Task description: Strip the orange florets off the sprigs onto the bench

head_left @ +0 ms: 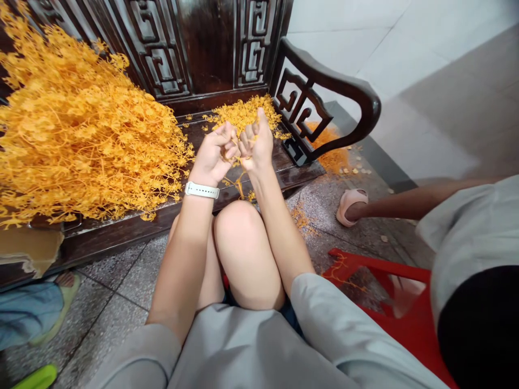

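My left hand [217, 153], with a white band at its wrist, has its fingers curled and pinches part of a thin yellow-orange plastic sprig [240, 186]. Close beside it, my right hand [258, 143] is closed around the same sprig, thumb pointing up. Branches of the sprig dangle below both hands, above my knees; the part inside the fingers is mostly hidden. Behind my hands, a small heap of loose yellow pieces [243, 112] lies on the dark wooden bench [194, 132]. To the left a large pile of branching yellow sprigs [89, 140] covers the seat.
The bench's carved armrest [344, 81] rises at the right. Orange scraps [330, 148] litter the floor beyond it. Another person's leg [397, 208] and a red plastic stool [405, 324] are on the right. A cardboard piece [28, 248] and another person's foot [67, 281] show at left.
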Demonstrator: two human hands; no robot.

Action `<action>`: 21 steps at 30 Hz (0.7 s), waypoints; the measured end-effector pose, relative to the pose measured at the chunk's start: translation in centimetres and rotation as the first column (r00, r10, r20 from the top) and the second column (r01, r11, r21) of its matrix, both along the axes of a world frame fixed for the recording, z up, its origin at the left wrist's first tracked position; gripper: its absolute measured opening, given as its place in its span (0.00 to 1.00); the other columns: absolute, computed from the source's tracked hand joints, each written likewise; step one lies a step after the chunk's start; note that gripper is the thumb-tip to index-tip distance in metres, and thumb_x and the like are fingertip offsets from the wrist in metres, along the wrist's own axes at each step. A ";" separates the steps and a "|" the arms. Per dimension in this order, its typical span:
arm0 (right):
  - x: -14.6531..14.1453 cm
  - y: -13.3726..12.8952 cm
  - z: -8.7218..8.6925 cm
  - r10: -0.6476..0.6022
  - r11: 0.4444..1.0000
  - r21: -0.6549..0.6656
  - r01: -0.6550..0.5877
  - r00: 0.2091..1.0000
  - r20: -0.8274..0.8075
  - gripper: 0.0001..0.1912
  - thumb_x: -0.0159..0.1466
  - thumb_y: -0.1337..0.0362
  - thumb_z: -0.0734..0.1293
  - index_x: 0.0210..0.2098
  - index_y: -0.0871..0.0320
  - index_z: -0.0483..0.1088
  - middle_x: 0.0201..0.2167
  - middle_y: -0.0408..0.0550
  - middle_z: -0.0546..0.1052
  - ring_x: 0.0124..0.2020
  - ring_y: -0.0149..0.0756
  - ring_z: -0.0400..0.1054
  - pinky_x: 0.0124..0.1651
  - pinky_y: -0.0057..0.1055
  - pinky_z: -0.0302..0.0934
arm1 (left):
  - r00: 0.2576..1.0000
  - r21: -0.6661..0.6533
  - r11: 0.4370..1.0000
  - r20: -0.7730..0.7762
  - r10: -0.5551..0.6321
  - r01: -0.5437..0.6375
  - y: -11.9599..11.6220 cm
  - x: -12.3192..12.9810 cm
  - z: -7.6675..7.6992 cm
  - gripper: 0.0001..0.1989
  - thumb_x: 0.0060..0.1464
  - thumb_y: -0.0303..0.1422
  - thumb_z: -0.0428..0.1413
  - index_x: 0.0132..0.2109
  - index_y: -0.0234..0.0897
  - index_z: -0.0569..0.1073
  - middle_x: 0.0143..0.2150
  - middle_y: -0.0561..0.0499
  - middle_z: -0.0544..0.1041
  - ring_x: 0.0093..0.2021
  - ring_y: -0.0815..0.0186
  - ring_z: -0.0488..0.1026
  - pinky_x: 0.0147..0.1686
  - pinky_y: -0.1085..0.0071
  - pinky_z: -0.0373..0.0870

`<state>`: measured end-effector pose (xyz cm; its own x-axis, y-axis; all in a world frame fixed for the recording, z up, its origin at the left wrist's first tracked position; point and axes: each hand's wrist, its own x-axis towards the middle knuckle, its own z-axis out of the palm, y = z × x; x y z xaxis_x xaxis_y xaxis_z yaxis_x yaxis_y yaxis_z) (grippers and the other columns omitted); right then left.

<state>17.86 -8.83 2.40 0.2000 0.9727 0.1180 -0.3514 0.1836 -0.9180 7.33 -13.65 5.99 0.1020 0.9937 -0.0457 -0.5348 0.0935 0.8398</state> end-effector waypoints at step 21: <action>2.2 -3.0 2.5 0.229 0.921 0.207 -0.330 0.889 0.395 0.37 0.69 0.30 0.66 0.24 0.53 0.54 0.20 0.37 0.54 0.22 0.26 0.54 0.24 0.25 0.53 | 0.905 -0.024 0.957 -0.318 -0.282 0.289 -0.1 -3.3 0.2 0.19 0.65 0.35 0.67 0.28 0.35 0.71 0.21 0.59 0.56 0.16 0.81 0.49 0.14 0.81 0.46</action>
<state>20.11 -11.84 4.92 -0.1802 0.9047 0.3862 -0.0825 0.3773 -0.9224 4.08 -13.76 6.20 0.3656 0.9254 -0.0994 -0.1963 0.1811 0.9637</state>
